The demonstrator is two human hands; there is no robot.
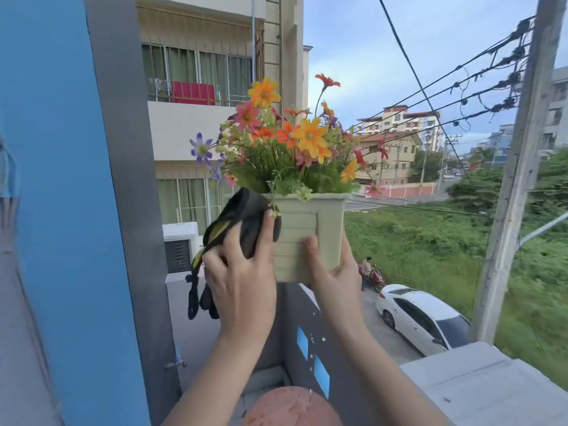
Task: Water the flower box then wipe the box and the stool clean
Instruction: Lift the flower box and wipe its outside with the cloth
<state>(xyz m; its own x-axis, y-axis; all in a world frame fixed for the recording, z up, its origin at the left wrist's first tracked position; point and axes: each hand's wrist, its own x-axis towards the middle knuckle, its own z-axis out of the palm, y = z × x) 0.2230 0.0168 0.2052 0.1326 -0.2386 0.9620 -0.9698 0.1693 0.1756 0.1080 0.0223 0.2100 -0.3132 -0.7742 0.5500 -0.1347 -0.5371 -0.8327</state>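
A pale green square flower box [319,229] full of orange, pink and purple flowers [289,142] is lifted up in front of me, above the balcony wall. My right hand [333,272] grips its lower right side and bottom. My left hand [241,278] presses a dark cloth [246,219] with yellow-green patches against the box's left side, and part of the cloth hangs down below the hand. Water drops [313,339] fall from under the box. The round reddish stool top [292,407] shows at the bottom edge, directly below.
A blue and grey pillar [92,210] stands close on the left. The dark grey balcony wall [295,318] with blue squares runs below the box. A concrete ledge [479,382] lies at the lower right. Beyond are a white car, a utility pole and cables.
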